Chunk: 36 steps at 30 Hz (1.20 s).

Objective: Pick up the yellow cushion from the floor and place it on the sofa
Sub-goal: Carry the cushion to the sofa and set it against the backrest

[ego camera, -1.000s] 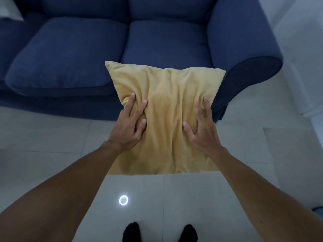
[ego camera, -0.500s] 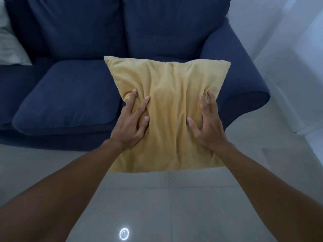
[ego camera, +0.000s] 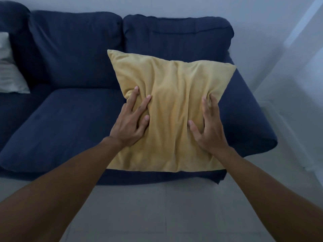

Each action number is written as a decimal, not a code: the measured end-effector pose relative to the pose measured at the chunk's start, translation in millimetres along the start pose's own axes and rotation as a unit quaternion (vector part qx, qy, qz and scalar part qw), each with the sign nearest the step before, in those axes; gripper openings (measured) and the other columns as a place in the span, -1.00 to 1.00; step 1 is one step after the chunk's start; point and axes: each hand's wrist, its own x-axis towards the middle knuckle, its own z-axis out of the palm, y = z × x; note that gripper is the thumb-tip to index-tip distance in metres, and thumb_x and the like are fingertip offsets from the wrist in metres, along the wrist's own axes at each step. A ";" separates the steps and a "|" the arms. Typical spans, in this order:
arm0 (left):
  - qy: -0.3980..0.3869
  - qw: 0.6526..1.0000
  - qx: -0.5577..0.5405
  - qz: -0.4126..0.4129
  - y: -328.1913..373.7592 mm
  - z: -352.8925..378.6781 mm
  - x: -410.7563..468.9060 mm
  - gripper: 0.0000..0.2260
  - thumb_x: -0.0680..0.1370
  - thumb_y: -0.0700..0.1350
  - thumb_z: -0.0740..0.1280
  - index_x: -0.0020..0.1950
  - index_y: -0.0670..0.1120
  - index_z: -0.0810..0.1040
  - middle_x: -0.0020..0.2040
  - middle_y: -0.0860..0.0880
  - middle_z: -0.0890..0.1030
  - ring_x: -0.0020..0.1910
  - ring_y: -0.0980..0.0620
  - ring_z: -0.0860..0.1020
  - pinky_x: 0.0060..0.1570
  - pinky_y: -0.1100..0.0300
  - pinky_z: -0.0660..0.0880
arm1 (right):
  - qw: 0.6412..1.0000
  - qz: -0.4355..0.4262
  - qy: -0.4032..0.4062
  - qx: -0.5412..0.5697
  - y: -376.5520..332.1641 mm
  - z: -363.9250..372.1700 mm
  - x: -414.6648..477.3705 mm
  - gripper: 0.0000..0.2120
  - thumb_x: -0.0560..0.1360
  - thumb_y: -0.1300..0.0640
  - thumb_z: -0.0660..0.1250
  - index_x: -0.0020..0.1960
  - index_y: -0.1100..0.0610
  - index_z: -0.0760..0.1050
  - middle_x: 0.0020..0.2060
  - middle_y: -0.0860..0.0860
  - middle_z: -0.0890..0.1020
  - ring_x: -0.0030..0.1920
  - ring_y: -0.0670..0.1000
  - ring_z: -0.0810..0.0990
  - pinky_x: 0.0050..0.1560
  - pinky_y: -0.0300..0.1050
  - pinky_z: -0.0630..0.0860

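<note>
The yellow cushion (ego camera: 172, 109) is held up in front of the right seat of the dark blue sofa (ego camera: 66, 119), its face toward me and creased down the middle. My left hand (ego camera: 130, 121) grips its left side with spread fingers pressed into the fabric. My right hand (ego camera: 208, 126) grips the right side the same way. The cushion's lower edge hangs level with the sofa's front edge and hides most of the right seat.
A white pillow (ego camera: 9, 74) leans at the sofa's far left. The sofa's right armrest (ego camera: 250, 119) bulges beside the cushion. Pale floor tiles (ego camera: 157, 212) lie below, and a white wall (ego camera: 297, 75) stands to the right.
Both hands have carried the cushion up and forward, from over the floor to in front of the right seat. The view has risen to show the sofa's back cushions.
</note>
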 end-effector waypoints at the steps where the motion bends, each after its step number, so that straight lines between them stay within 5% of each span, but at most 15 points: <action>1: 0.004 1.000 0.001 0.004 -6.0 3.1 11.8 -0.49 0.69 0.12 0.07 0.62 -0.03 0.20 0.65 -0.20 -0.02 0.59 0.15 -0.08 0.46 0.08 0.13 | 1.000 -0.003 0.000 -0.001 6.5 1.6 12.0 -0.19 0.58 -0.17 0.23 0.65 0.10 -0.08 0.62 0.19 -0.04 0.61 0.13 0.06 0.22 -0.63 0.05; 9: 0.020 0.999 0.015 0.039 -69.2 36.4 101.8 -0.49 0.69 0.12 0.07 0.62 -0.03 0.19 0.65 -0.21 -0.01 0.58 0.10 -0.02 0.47 0.13 0.13 | 1.000 -0.019 0.010 0.000 51.9 32.4 107.3 -0.19 0.57 -0.17 0.23 0.63 0.02 -0.13 0.62 0.19 -0.05 0.59 0.00 -0.01 0.24 -0.64 0.03; 20: 0.033 0.998 0.035 0.044 -151.3 105.9 207.5 -0.51 0.70 0.08 0.10 0.62 0.00 0.17 0.65 -0.20 0.01 0.47 -0.27 0.28 0.40 0.00 0.25 | 0.998 -0.037 0.042 -0.001 131.0 88.6 226.7 -0.17 0.57 -0.18 0.22 0.63 0.07 -0.14 0.61 0.25 -0.06 0.60 0.16 0.03 0.31 -0.60 -0.01; 27: 0.055 0.996 0.055 0.048 -196.7 163.3 260.1 -0.54 0.71 0.05 0.09 0.61 -0.01 0.16 0.62 -0.28 0.03 0.46 -0.32 0.28 0.37 -0.05 0.28 | 0.997 -0.059 0.045 0.008 186.9 124.9 289.9 -0.17 0.58 -0.10 0.27 0.62 0.20 -0.10 0.59 0.33 -0.11 0.63 0.23 -0.12 0.47 -0.43 -0.11; 32: 0.046 0.996 0.066 0.049 -221.0 198.1 280.9 -0.55 0.72 0.04 0.09 0.60 -0.03 0.17 0.61 -0.31 0.05 0.40 -0.38 0.34 0.34 -0.10 0.28 | 0.998 -0.054 0.035 0.019 217.5 147.9 309.9 -0.15 0.57 -0.07 0.33 0.61 0.16 -0.12 0.59 0.30 -0.17 0.62 -0.01 -0.26 0.45 -0.47 -0.11; 36: 0.019 0.995 0.087 0.046 -238.7 216.0 279.3 -0.53 0.72 0.03 0.10 0.62 -0.02 0.13 0.62 -0.30 0.01 0.43 -0.40 0.29 0.39 -0.17 0.28 | 0.999 -0.051 0.009 0.016 236.9 167.5 307.1 -0.12 0.55 -0.07 0.36 0.61 0.11 -0.13 0.60 0.27 -0.20 0.62 0.02 -0.26 0.46 -0.41 -0.05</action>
